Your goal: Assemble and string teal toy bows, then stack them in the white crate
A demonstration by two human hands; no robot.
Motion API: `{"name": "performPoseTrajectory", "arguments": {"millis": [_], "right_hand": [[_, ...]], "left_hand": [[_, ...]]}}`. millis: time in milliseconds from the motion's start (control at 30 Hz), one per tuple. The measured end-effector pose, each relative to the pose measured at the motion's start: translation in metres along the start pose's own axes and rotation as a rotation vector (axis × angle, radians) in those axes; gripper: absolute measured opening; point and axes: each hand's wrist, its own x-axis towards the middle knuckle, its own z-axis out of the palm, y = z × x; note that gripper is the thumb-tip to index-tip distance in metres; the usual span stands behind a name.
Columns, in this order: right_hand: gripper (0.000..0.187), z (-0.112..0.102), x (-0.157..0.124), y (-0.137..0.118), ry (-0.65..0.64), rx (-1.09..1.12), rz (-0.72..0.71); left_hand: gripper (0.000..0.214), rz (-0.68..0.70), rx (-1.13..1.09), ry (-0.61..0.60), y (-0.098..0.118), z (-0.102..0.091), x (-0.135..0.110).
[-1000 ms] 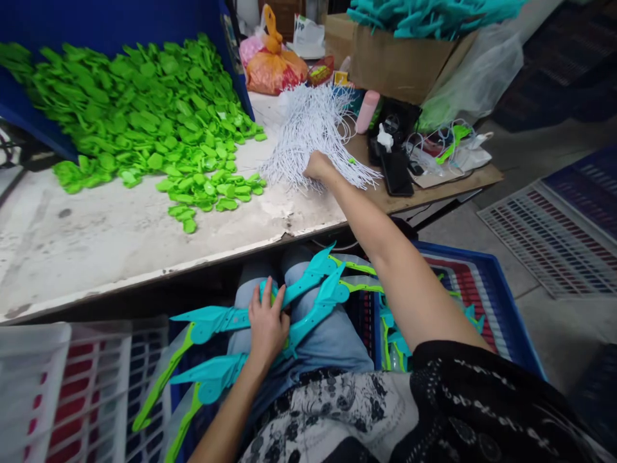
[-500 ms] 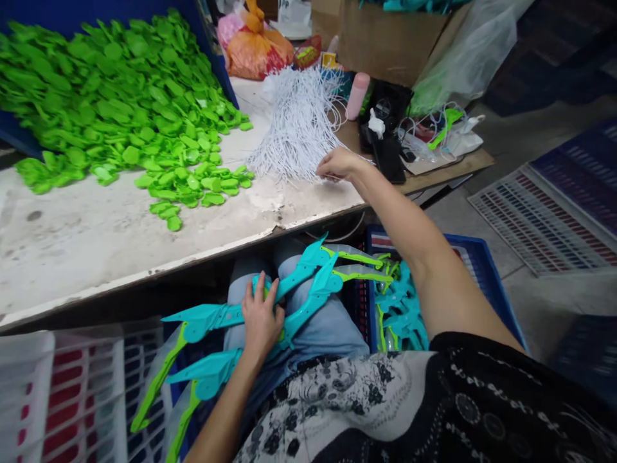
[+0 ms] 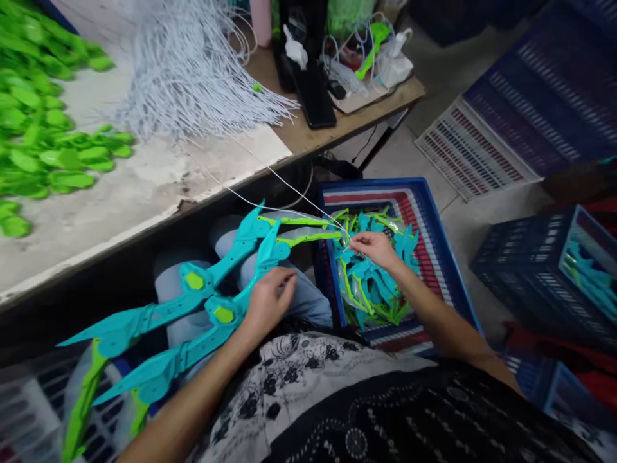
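Observation:
Two teal toy bows [image 3: 202, 292] with green tips lie across my lap under the table edge. My left hand [image 3: 268, 302] rests on the nearer bow, fingers curled over its limb. Off to the right, my right hand [image 3: 373, 247] pinches a thin white string [image 3: 284, 186] that trails back up to the table. That hand hovers at the bows' green tips, over a blue crate [image 3: 448, 270] filled with more teal and green bow parts [image 3: 371, 283].
A bundle of white strings [image 3: 187, 77] lies on the worn table [image 3: 135, 186], beside a heap of green plastic pieces [image 3: 43, 141]. A black phone, chargers and cables sit at the table's far end. More blue crates stand on the floor at right.
My right hand left the string bundle on the table and came down to the bow tips, drawing one string along. The view tilted down and right. My left hand slid along the bow.

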Motion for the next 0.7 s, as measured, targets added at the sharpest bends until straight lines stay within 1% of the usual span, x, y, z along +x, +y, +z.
{"name": "performPoseTrajectory", "arguments": {"millis": [33,67,100,167,200,233,333,467,533,600,700], "right_hand": [[0.017,0.006,-0.001,0.009,0.072,0.011,-0.028],[0.019,0.011,0.001,0.016,0.139,0.014,-0.059],[0.02,0.017,0.003,0.022,0.195,0.007,-0.091],[0.022,0.024,0.009,0.03,0.266,-0.053,-0.148],[0.023,0.027,0.011,0.033,0.297,-0.099,-0.181],[0.023,0.028,0.013,0.036,0.323,-0.149,-0.216],[0.023,0.029,0.015,0.041,0.361,-0.287,-0.311],[0.024,0.031,0.014,0.044,0.312,-0.401,-0.379],[0.024,0.033,0.013,0.046,0.283,-0.404,-0.387],[0.023,0.034,0.014,0.049,0.258,-0.372,-0.388],[0.021,0.032,0.018,0.056,0.25,-0.258,-0.354]], "left_hand": [[0.021,-0.083,-0.13,-0.112,0.005,0.017,0.012],[0.02,-0.195,-0.26,-0.185,0.007,0.034,0.024],[0.02,-0.323,-0.393,-0.217,0.007,0.05,0.036],[0.023,-0.551,-0.628,-0.2,0.003,0.077,0.057],[0.024,-0.624,-0.708,-0.18,0.001,0.087,0.066],[0.024,-0.669,-0.759,-0.167,-0.002,0.095,0.072],[0.021,-0.706,-0.794,-0.169,-0.006,0.108,0.083],[0.02,-0.735,-0.831,-0.177,-0.005,0.114,0.09],[0.021,-0.726,-0.87,-0.2,-0.006,0.118,0.095],[0.016,-0.699,-0.923,-0.248,-0.006,0.124,0.102],[0.011,-0.659,-0.969,-0.307,-0.007,0.132,0.113]]}}
